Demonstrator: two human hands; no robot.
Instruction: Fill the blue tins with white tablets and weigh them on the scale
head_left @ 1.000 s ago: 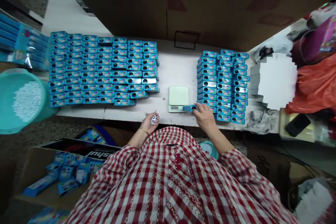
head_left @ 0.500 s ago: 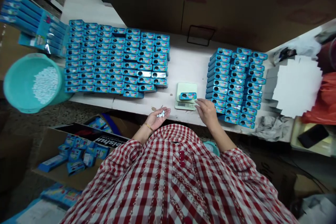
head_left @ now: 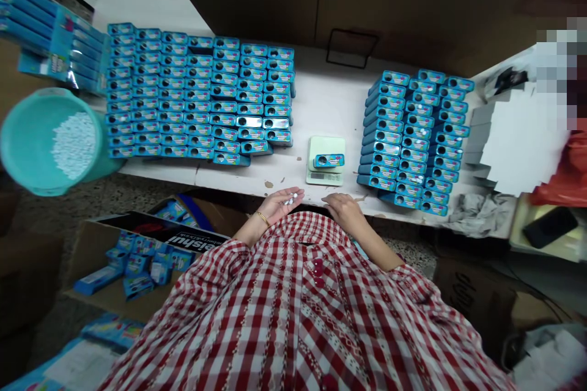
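Note:
My left hand (head_left: 280, 204) is cupped palm up at the table's front edge and holds several small white pellets (head_left: 290, 200) that look like mints. To its right, my right hand (head_left: 343, 208) hovers at the same edge, loosely bent fingers pointing left, with nothing visible in them. Just beyond the hands stands a pale green scale (head_left: 315, 145). A small blue tin (head_left: 329, 160) with a dark round opening in its top rests on the scale's plate. The scale's display cannot be read.
Rows of blue tins (head_left: 174, 95) fill the table's left; more tins (head_left: 397, 134) stand at right. A turquoise bucket (head_left: 27, 153) of white pellets is far left. A cardboard carton (head_left: 87, 250) holds blue packs. White cartons (head_left: 513, 140) and a phone (head_left: 550, 227) are right.
My right hand has drawn back from the scale, down and left towards my left hand. My left hand has tilted a little, still holding the pellets. The tin stays on the scale.

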